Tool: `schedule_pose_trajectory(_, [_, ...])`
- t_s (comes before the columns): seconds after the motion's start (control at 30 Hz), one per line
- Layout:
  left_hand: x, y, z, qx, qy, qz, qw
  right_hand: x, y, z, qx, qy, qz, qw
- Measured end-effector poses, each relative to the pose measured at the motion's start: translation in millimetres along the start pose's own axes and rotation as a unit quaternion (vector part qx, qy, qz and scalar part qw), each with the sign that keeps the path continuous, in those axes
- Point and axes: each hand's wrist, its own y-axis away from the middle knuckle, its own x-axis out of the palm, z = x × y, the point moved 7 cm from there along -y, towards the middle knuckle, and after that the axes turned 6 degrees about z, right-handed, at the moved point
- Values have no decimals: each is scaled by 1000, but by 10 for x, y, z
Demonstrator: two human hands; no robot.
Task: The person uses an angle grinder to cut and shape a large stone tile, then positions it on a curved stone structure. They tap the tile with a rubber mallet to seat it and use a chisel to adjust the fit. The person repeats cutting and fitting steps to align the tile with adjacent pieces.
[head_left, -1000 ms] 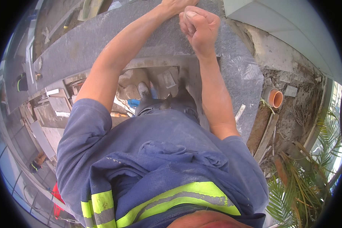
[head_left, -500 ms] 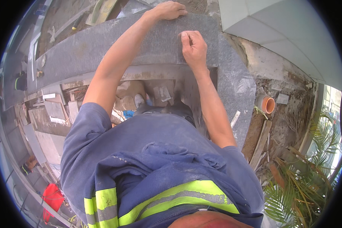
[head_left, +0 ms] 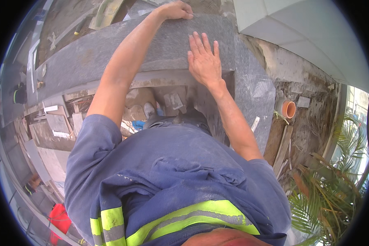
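My right hand [head_left: 206, 63] lies flat on the dark grey stone slab [head_left: 151, 51], fingers stretched out and thumb near the thin joint line between two slab pieces. At the far edge of the slab, just beyond that joint, is my left hand [head_left: 177, 10]. Its fingers are curled together and point to the right; whatever they may pinch is hidden or too small to make out. A smaller slab piece [head_left: 223, 45] continues right of the joint, partly beside my right hand.
Another grey slab [head_left: 252, 90] runs along the right side. Beyond it, an orange pipe end [head_left: 290, 109] sticks up from dirt near a wooden plank [head_left: 282, 147]. A pale panelled block [head_left: 299, 37] rises at upper right. Palm leaves [head_left: 328, 205] hang at lower right; scrap boards [head_left: 57, 123] lie left.
My right hand has opened from a closed pinch to flat, outstretched fingers on the slab. My left hand has shifted slightly left and stays closed at the far edge.
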Motion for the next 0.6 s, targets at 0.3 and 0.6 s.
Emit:
schedule_pose_trajectory(0.3, [-69,187,-232,-64,-1,32,997,-31,16,-55,1,-47,-8,999])
schedule_pose_trajectory(0.6, [898,898,-1577,126,-157,-238,950,-585,921,83,30,-373,-39,927])
